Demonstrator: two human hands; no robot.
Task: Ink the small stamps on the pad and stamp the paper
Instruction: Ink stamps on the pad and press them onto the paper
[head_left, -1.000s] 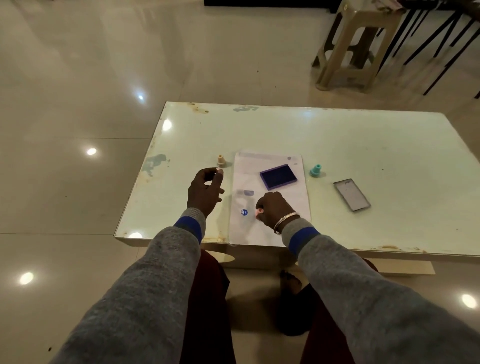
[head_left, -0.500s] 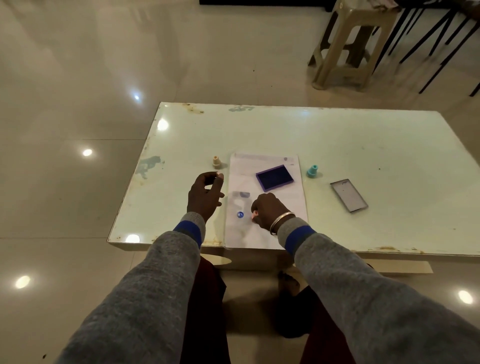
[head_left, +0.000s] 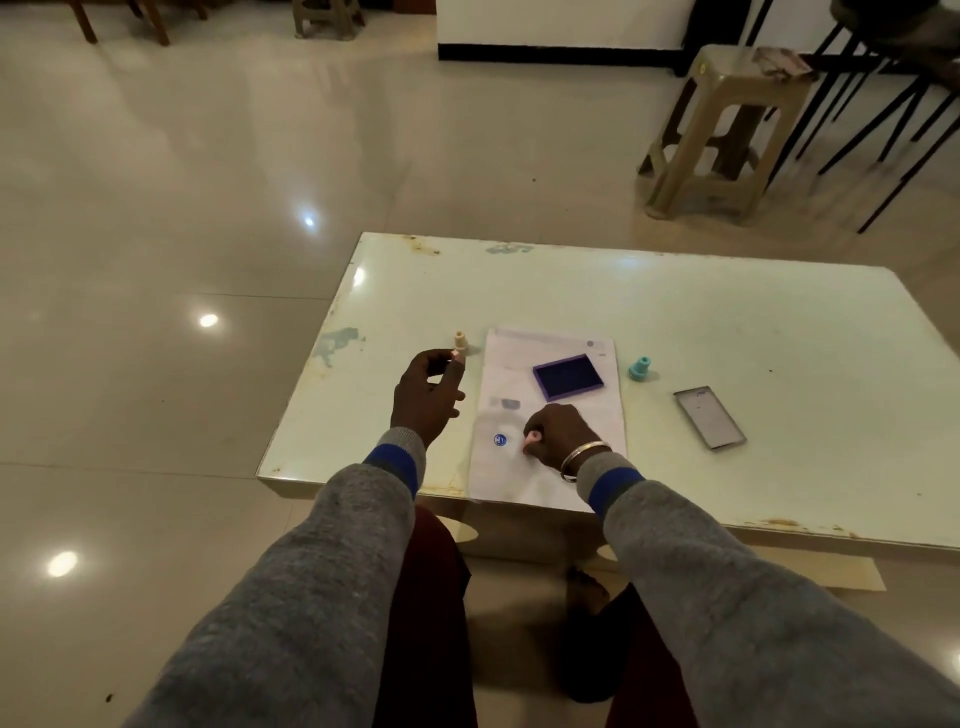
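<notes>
Right hand (head_left: 561, 434) grips pink stamp (head_left: 532, 437) on paper (head_left: 550, 480); left hand (head_left: 426, 397) hovers loosely curled; blue ink pad (head_left: 569, 376) uncovered.

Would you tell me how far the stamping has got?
Done: one blue round print and a fainter grey mark on the paper. In hand: the right hand holds a pink stamp low beside that print. Left: the beige stamp and teal stamp stand beside the paper, probably still to use.

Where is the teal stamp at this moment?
In the head view, the teal stamp stands on the table just right of the paper, between the ink pad and the phone.
</notes>
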